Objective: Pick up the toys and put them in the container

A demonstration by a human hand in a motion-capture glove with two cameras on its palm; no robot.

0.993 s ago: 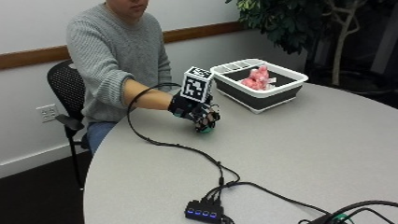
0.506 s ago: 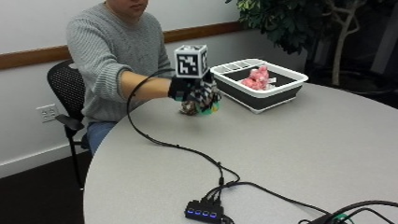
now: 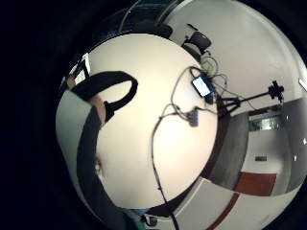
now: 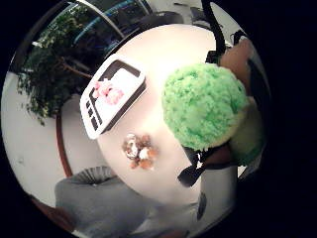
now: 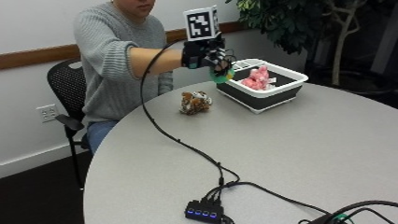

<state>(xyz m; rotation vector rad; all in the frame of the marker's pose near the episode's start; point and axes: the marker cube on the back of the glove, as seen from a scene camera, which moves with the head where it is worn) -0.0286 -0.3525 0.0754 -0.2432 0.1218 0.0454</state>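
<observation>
The grip [image 5: 208,56] is up in the air, its fingers curled around a fuzzy green toy [image 4: 204,105]. Just past the grip sits the container [image 5: 268,95] with a pink toy [image 5: 258,78] inside. Below the grip, a brown toy [image 5: 195,102] lies on the surface [image 5: 298,154].

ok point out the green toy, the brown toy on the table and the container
green toy [image 4: 204,105]: thumb side palm view, middle of its fuzzy body, close to the palm
brown toy [image 5: 195,102]: outside view, middle of its body, lying on the table
container [image 5: 278,92]: outside view, its white front rim
</observation>
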